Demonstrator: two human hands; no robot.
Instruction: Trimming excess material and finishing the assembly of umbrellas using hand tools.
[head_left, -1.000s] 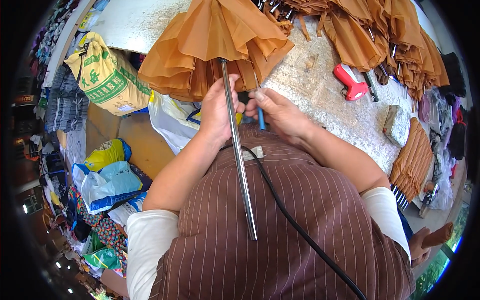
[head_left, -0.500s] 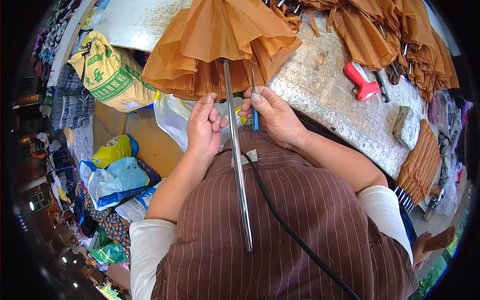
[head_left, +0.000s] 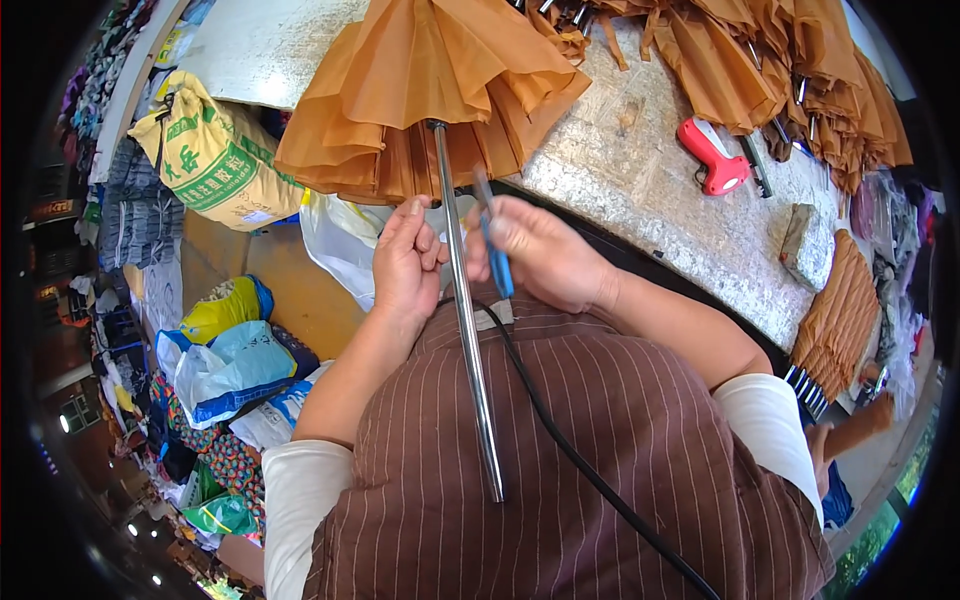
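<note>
A brown umbrella canopy (head_left: 420, 75) hangs partly folded before me, its pleats spread. Its bare metal shaft (head_left: 470, 340) slants down over my apron. Just left of the shaft, my left hand (head_left: 405, 260) is closed, fingertips pinched together at the canopy's lower edge. Whatever is between those fingertips is too small to make out. On the shaft's right side, my right hand (head_left: 550, 255) grips a blue-handled tool (head_left: 500, 265) with a narrow metal tip pointing up. Motion blurs the tool and the fingers around it.
A worn worktable (head_left: 640, 190) lies to the right, bearing a red-and-white tagging gun (head_left: 712, 158), a grey block (head_left: 808, 248) and piled brown umbrellas (head_left: 810, 60). At left stand a yellow sack (head_left: 215, 160) and plastic bags (head_left: 235, 360). A black cord (head_left: 570, 450) crosses my apron.
My right hand has drawn the blue-handled tool down and slightly left, toward the shaft. The left hand stays pinched near the canopy edge. The view has shifted slightly.
</note>
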